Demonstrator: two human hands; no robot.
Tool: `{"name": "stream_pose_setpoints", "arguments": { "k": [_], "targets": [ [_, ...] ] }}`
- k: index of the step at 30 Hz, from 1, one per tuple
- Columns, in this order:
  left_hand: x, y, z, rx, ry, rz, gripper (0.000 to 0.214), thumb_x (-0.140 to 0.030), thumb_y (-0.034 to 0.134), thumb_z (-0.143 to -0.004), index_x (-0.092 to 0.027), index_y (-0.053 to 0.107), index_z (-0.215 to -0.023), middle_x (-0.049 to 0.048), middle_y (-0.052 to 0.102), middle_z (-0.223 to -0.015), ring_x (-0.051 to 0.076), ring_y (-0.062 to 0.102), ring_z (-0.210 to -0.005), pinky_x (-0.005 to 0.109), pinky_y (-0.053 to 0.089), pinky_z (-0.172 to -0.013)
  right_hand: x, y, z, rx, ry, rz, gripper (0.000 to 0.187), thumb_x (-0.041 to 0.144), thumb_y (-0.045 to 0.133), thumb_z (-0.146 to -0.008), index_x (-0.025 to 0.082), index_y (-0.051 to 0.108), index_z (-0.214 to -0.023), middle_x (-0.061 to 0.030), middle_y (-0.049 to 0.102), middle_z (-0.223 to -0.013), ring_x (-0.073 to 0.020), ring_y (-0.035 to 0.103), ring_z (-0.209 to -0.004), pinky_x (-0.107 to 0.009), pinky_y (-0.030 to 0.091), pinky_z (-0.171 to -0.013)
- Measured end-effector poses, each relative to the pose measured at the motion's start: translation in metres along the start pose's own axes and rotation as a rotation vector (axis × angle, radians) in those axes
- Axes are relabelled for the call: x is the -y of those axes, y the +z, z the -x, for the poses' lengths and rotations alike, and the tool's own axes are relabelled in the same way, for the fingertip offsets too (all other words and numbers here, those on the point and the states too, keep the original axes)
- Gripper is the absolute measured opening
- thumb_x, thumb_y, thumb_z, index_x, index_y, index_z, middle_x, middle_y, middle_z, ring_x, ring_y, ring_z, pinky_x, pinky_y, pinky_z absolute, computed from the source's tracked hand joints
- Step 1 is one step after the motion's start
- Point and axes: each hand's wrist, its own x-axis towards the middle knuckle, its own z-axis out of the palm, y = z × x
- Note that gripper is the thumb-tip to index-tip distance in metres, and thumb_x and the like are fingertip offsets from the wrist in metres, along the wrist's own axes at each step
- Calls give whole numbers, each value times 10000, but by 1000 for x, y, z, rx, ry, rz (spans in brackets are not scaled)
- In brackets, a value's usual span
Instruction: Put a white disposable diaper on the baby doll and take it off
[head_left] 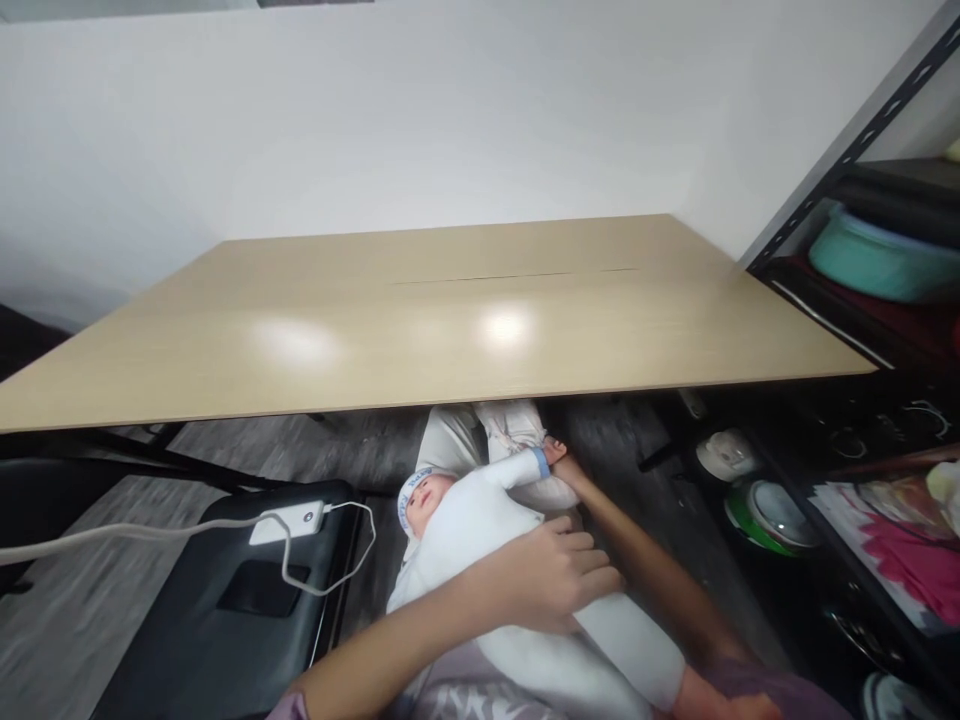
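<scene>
A baby doll in a white suit with blue cuffs and a lettered cap lies on its back across my lap. Its head points to the upper left and its bare feet to the lower right. Over the doll's lower body, my left hand has its fingers curled round the white cloth at the leg. My right hand is by the doll's outstretched hand and sleeve cuff; its fingers are mostly hidden behind the doll's arm.
A wide wooden table stands just ahead, its front edge above my knees. On the left, a black seat bears a white power bank with a cable and a dark phone. Shelves at right hold a teal basin.
</scene>
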Motion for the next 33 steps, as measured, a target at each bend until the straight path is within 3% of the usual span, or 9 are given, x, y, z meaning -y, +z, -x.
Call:
{"name": "stream_pose_setpoints", "arguments": {
  "k": [5,8,12,15,19,24,27,30,33],
  "targets": [
    [-1,-3,-2,-19,-2,6,370,-282,663,-1019,-139,620,-1358,62,761,-1090,266,650,-966,424,428,-859,-22,-5,26,-90,172,-1,284,433,624,-972,189,660,-1114,-119,747,-1072,-272,718,-974,-381,571,-849],
    [0,-1,-1,-44,8,1,376,-288,670,-1014,-133,625,-1354,58,750,-1059,261,642,-935,431,433,-833,-26,-17,51,-214,160,5,702,484,709,-884,147,514,-1468,-207,673,-1359,-316,709,-1094,-473,585,-970],
    [1,2,-1,-69,17,5,404,-233,665,-990,-133,612,-1377,59,746,-1089,259,636,-954,430,448,-847,-6,-35,74,-334,-104,101,1025,482,824,-825,175,331,-1669,-245,533,-1564,-402,594,-1367,-605,481,-1180],
    [1,1,-4,-60,11,10,384,-250,658,-1012,-135,617,-1376,72,757,-1096,266,652,-990,434,463,-908,23,-40,69,-156,-344,185,923,450,840,-864,217,418,-1651,-213,504,-1638,-405,459,-1529,-600,388,-1267],
    [-8,-7,9,-153,-78,103,501,-360,675,-1056,-187,547,-1509,78,778,-1261,280,668,-1181,445,455,-1078,60,-34,43,208,-469,274,514,351,815,-903,214,679,-1379,-128,725,-1387,-334,631,-1335,-523,405,-1238],
    [-33,13,98,-633,-436,228,368,-373,673,-1069,-307,589,-1421,84,765,-1302,298,701,-1188,482,533,-1080,92,-30,33,264,-509,358,233,276,745,-933,199,721,-1152,-93,769,-1171,-272,704,-1076,-377,518,-979],
    [-51,55,156,-978,-950,188,254,-348,699,-1014,-286,590,-1235,98,717,-1218,317,719,-1160,505,603,-1013,103,-34,43,201,-576,335,200,278,728,-965,210,703,-1152,-90,753,-1159,-267,688,-1102,-371,512,-1000],
    [-65,97,180,-1052,-1386,379,611,-621,790,-870,-258,520,-1280,138,665,-1351,389,689,-1301,592,605,-1077,112,-39,52,160,-570,264,238,326,742,-988,226,691,-1197,-82,749,-1178,-264,687,-1120,-367,529,-991],
    [-72,111,174,-975,-1478,592,785,-729,773,-812,-223,528,-1360,159,694,-1366,419,691,-1311,626,588,-1093,123,-48,58,143,-578,209,291,343,769,-982,238,681,-1238,-79,751,-1230,-264,693,-1141,-365,541,-985]
  ]
}}
